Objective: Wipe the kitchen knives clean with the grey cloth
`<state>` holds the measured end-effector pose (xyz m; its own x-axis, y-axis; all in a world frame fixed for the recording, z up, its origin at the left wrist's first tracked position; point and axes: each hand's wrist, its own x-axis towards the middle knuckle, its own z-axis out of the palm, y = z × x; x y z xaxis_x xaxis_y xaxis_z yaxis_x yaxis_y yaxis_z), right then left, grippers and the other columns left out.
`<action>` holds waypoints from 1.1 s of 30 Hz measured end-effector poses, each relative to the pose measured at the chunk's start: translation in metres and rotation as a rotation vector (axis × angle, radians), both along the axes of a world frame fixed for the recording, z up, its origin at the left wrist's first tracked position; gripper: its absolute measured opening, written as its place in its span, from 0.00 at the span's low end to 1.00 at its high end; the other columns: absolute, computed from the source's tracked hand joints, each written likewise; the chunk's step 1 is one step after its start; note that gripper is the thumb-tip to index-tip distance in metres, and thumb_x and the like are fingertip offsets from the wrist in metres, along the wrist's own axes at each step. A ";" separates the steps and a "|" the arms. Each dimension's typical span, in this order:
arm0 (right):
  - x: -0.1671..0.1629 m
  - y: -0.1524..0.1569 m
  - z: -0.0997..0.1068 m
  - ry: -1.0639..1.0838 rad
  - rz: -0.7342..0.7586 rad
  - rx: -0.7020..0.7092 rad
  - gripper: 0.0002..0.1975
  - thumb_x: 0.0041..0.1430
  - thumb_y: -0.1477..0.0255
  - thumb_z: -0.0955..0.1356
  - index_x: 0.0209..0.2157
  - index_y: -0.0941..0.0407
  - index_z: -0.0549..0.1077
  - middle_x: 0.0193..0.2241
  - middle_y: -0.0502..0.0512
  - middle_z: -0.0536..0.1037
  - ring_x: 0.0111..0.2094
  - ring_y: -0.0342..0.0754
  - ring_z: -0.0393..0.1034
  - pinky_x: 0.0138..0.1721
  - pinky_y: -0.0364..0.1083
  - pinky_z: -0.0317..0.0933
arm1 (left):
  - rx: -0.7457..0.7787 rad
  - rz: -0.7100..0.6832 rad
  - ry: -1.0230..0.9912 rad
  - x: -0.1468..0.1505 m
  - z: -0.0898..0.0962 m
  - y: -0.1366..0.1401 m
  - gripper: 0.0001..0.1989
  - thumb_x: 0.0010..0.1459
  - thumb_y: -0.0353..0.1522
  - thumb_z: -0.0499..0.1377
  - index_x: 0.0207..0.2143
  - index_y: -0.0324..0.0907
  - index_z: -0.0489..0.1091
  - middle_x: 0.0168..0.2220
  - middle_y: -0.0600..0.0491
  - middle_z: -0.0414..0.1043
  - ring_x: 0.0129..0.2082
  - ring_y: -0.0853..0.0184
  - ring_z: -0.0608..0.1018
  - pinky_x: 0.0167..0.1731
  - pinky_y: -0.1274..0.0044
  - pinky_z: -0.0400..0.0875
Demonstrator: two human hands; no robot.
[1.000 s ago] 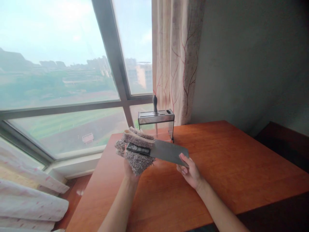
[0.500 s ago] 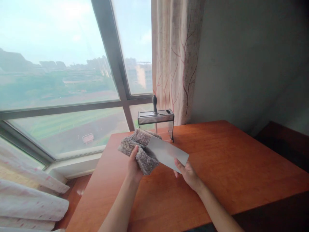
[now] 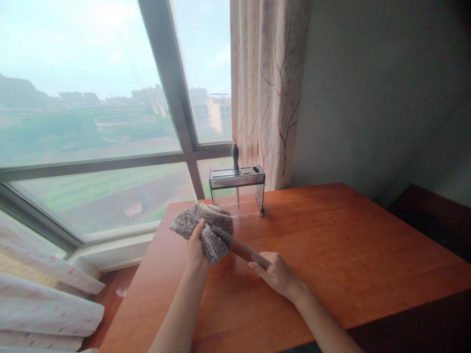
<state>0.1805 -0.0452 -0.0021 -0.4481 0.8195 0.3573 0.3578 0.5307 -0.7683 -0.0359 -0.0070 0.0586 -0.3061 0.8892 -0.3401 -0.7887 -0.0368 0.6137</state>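
A fluffy grey-brown cloth [image 3: 191,220] is bunched in my left hand [image 3: 198,250], with the thumb pressed on top of it. My right hand [image 3: 277,274] is closed round the near end of a thin, flat metal plate [image 3: 245,249]. The plate is tilted so that I see it almost edge-on, as a narrow grey strip. Its far end rests against the folds of the cloth, and the cloth partly hides it. Both hands are above the wooden table [image 3: 331,245].
Behind the hands, a clear-sided box-like frame [image 3: 237,177] with a metal top and dark upright handle [image 3: 235,157] stands on the table. A window [image 3: 91,98] lies left and ahead, with a patterned curtain [image 3: 270,88] beside a grey wall [image 3: 360,98].
The plate has turned from showing its broad face to nearly edge-on. My right hand has rolled with it, knuckles now upward. The cloth and my left hand have shifted slightly left.
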 end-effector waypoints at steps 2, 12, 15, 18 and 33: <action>0.001 0.000 -0.001 0.102 0.003 -0.170 0.21 0.63 0.60 0.62 0.20 0.56 0.69 0.17 0.49 0.69 0.20 0.43 0.63 0.25 0.43 0.56 | 0.020 -0.041 -0.006 -0.002 0.001 0.000 0.11 0.55 0.31 0.61 0.40 0.36 0.71 0.30 0.49 0.78 0.28 0.63 0.81 0.34 0.71 0.78; 0.002 0.001 0.006 0.422 -0.095 -0.376 0.24 0.61 0.55 0.62 0.18 0.55 0.64 0.11 0.45 0.63 0.16 0.41 0.58 0.23 0.42 0.54 | 0.252 0.029 -0.144 0.000 0.010 -0.005 0.22 0.62 0.44 0.51 0.50 0.42 0.71 0.41 0.48 0.78 0.48 0.57 0.76 0.52 0.66 0.67; 0.003 0.001 0.010 0.440 -0.105 -0.384 0.23 0.62 0.54 0.61 0.19 0.55 0.64 0.11 0.45 0.62 0.16 0.41 0.58 0.23 0.42 0.54 | 0.252 0.054 -0.165 -0.001 0.012 -0.007 0.20 0.63 0.41 0.50 0.49 0.41 0.71 0.40 0.49 0.79 0.48 0.58 0.76 0.52 0.67 0.67; 0.004 0.000 0.013 0.447 -0.116 -0.397 0.26 0.62 0.53 0.60 0.16 0.55 0.63 0.10 0.46 0.62 0.16 0.41 0.58 0.24 0.43 0.54 | 0.283 0.005 -0.191 -0.004 0.010 -0.008 0.22 0.63 0.44 0.48 0.49 0.41 0.71 0.41 0.48 0.78 0.48 0.58 0.76 0.51 0.67 0.67; 0.002 -0.001 0.001 0.280 -0.062 -0.265 0.23 0.63 0.58 0.62 0.18 0.55 0.65 0.13 0.47 0.64 0.18 0.42 0.61 0.25 0.43 0.54 | 0.119 -0.050 -0.135 0.003 0.000 -0.007 0.13 0.55 0.33 0.58 0.43 0.39 0.73 0.30 0.51 0.79 0.34 0.62 0.81 0.44 0.71 0.74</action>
